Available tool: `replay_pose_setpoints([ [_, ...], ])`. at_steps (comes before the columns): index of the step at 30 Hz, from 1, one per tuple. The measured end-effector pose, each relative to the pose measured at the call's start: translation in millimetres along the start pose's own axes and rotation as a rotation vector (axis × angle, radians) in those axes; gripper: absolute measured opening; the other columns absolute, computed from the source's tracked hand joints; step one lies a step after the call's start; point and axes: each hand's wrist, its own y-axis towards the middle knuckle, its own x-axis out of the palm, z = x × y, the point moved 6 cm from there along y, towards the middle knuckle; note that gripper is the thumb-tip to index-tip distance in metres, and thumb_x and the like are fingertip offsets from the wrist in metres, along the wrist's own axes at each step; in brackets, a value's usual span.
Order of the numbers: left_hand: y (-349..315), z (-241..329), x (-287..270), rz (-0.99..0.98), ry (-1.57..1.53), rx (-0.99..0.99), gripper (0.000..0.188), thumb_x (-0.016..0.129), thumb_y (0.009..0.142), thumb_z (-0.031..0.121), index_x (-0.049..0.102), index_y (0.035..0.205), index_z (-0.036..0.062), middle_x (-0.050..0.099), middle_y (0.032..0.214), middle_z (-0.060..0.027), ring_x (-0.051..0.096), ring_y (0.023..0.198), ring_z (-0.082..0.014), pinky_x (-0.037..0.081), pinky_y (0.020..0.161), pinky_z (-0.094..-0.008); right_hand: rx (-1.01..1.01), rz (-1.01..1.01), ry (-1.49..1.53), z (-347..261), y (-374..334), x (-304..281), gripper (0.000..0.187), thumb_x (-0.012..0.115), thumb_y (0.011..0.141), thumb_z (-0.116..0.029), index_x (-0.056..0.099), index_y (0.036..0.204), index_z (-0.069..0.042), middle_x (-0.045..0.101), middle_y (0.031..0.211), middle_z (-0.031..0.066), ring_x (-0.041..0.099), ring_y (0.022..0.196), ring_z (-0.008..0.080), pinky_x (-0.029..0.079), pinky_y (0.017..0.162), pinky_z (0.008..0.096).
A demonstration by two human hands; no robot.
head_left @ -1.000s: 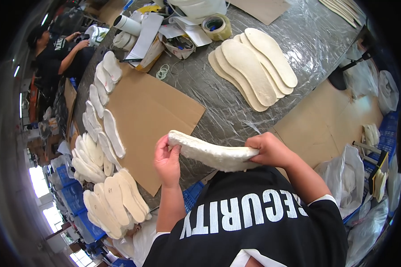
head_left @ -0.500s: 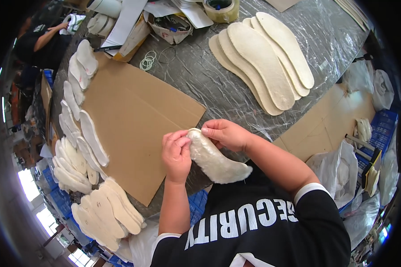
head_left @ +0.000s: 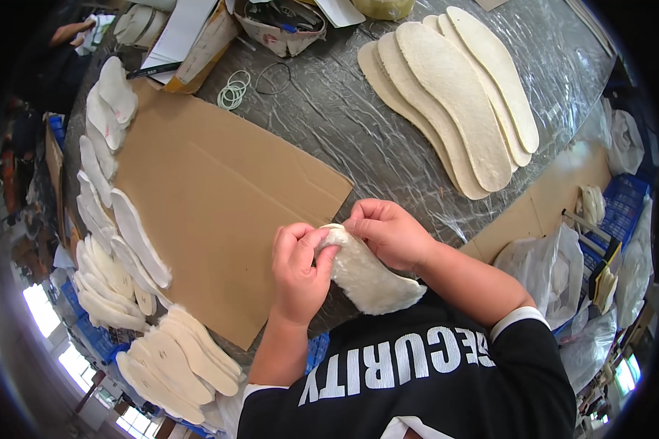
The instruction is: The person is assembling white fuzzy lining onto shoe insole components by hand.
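Observation:
A cream fleece insole (head_left: pixel 374 279), fluffy side showing, hangs between my two hands over the near edge of the table. My left hand (head_left: pixel 300 271) pinches its upper end from the left, thumb and fingers pressed together. On the other side of that same end, my right hand (head_left: pixel 390 233) pinches the rim with thumb and forefinger. The insole's free end curves down toward my black shirt. A large cardboard sheet (head_left: pixel 220 190) lies just beyond my left hand. Farther right rests a fanned stack of flat cream insoles (head_left: pixel 454 102).
White insoles (head_left: pixel 135 238) line the cardboard's left side, and another pile (head_left: pixel 183 358) sits at the near left. Rubber bands (head_left: pixel 233 91), a box of papers (head_left: pixel 194 47) and a tape roll (head_left: pixel 383 6) are at the back. Plastic bags (head_left: pixel 545 271) and blue crates (head_left: pixel 624 201) stand right of the table.
The view has shifted, so the table things sit differently in the picture. Both hands still hold the insole's end; my left fingers have curled more over it, and it has turned slightly.

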Motion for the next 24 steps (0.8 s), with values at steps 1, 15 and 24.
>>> replay_pose_setpoints([
  [1,4,0,0,-0.027,-0.001,-0.027,0.025,0.073,0.068,-0.005,0.061,0.089,0.0015,0.059,0.096,-0.0107,0.058,0.086,-0.0268,0.048,0.076,-0.0343,0.036,0.017,0.049,1,1,-1,0.017,0.063,0.091,-0.014,0.054,0.078,-0.007,0.05,0.066,-0.0055,0.043,0.058,0.002,0.032,0.048,0.0209],
  [15,3,24,16,-0.205,0.02,0.444,0.025,0.064,0.067,-0.008,0.057,0.089,0.0024,0.06,0.093,-0.0122,0.057,0.08,-0.0318,0.048,0.07,-0.0415,-0.278,-0.139,-1.276,-50,27,7,0.018,0.067,0.082,-0.016,0.066,0.082,0.002,0.065,0.074,0.0179,0.065,0.07,0.0312,0.05,0.064,0.0403],
  [24,-20,82,6,-0.784,-0.624,0.36,0.019,0.064,0.07,0.003,0.055,0.087,-0.0015,0.055,0.088,-0.0125,0.055,0.077,-0.0295,0.049,0.067,-0.037,-0.298,0.019,-1.304,-24,28,11,0.016,0.067,0.081,-0.015,0.066,0.083,0.001,0.064,0.077,0.0208,0.063,0.074,0.0389,0.05,0.067,0.0439],
])
